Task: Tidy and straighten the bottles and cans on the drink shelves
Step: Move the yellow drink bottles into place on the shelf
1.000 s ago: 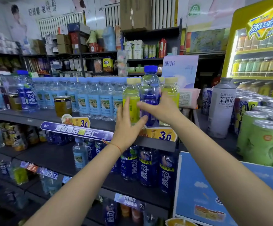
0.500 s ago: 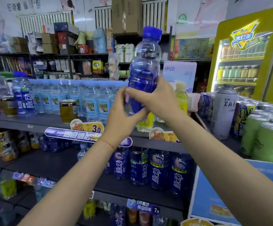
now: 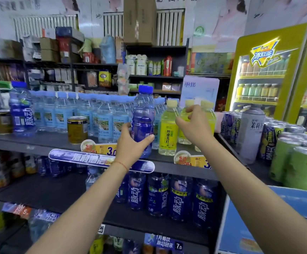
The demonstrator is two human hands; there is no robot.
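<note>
A tall blue bottle (image 3: 142, 118) with a blue cap stands upright at the front of the top shelf (image 3: 39, 143). My left hand (image 3: 130, 145) grips its lower half. Right of it stand three yellow lemon-soda bottles. The front one (image 3: 168, 131) is free. My right hand (image 3: 195, 125) curls its thumb and fingers round the shoulder of the middle yellow bottle (image 3: 184, 111) and partly hides the third (image 3: 208, 110). Behind runs a row of light-blue water bottles (image 3: 103, 118).
A gold can (image 3: 77, 129) and another blue bottle (image 3: 21, 114) stand further left on the top shelf. Several dark blue bottles (image 3: 180, 198) line the shelf below. Green cans (image 3: 303, 167) and a white bottle (image 3: 251, 132) crowd the right counter; a lit yellow fridge (image 3: 266, 74) stands behind.
The blue bottle, raised high in both hands before, has come down to the shelf left of the yellow bottles. My right hand has let go of it and moved to a yellow bottle.
</note>
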